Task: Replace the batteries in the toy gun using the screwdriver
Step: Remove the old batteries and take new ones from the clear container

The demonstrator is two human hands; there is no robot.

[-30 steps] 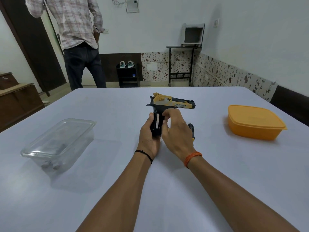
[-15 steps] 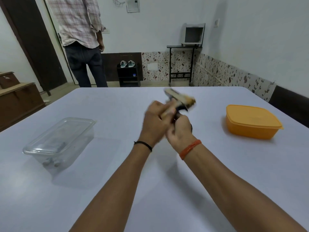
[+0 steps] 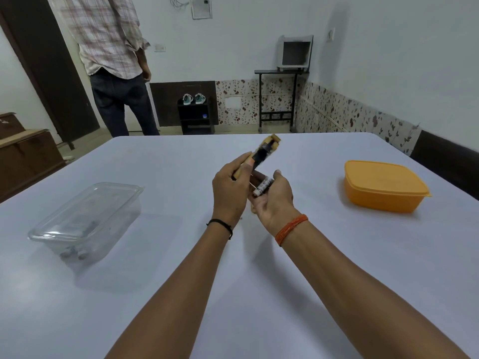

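Compared with a second ago, toy gun is lifted, long axis pointing far-right. Left hand grips it; right hand cups batteries.

A plain room in a home: a shoe rack holding sneakers, patterned wall tiles, a wooden chest, a dark door, and a white tabletop.

Pale walls, perhaps tiled skirting
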